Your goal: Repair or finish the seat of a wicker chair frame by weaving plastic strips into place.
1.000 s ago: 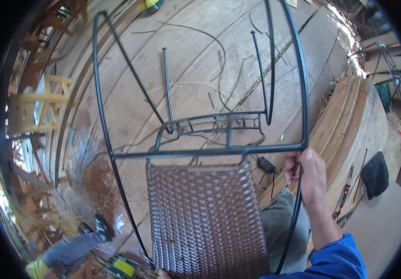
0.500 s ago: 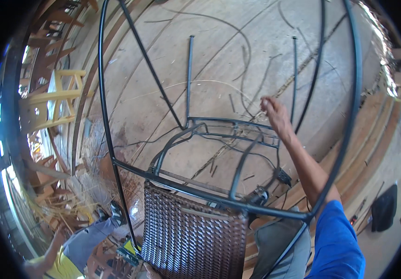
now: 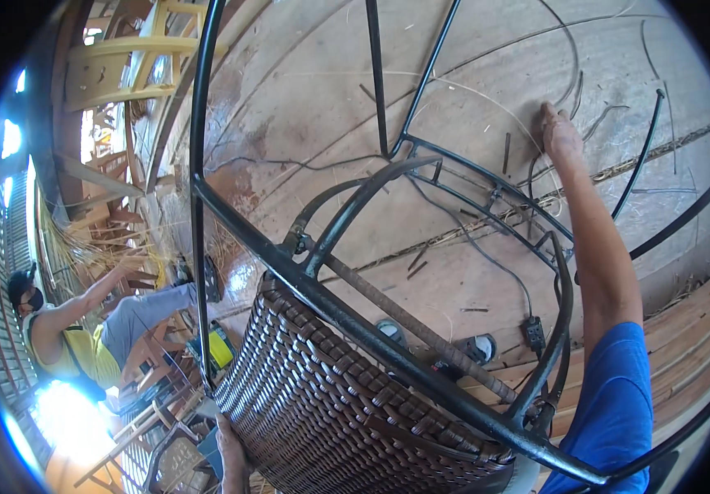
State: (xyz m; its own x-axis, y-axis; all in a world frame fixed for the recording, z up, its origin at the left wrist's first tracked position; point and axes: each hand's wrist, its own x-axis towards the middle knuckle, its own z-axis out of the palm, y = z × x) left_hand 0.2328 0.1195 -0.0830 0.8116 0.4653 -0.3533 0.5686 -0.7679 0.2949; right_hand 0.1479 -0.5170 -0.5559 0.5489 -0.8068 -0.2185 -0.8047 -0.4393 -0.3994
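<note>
Where the frame [image 3: 355, 321] fills the near view, it is a black metal chair frame, tilted, with a brown woven panel [image 3: 330, 412] laced onto its closest part. Left hand [image 3: 231, 449] sits at the panel's lower edge, touching the weave; only part of it shows, so whether the fingers are closed on it cannot be told. Just beyond the panel, a rusty rod [image 3: 421, 329] runs under the frame's main bar. Past the rod, beneath the frame, two sandals [image 3: 478, 347] lie on the floor [image 3: 305, 107], and a black plug [image 3: 534, 332] on a thin cable rests near them. Right hand [image 3: 559, 132] is stretched out well beyond the frame's far rails, in a blue sleeve at the shoulder; its fingers press down onto the plank floor among loose strips [image 3: 602, 115] of weaving cane, and whether they grip one cannot be told. Left of the frame, well apart, a person [image 3: 83, 329] in a yellow vest sits working. Farther left again, yellow wooden frames [image 3: 116, 58] stand stacked.
</note>
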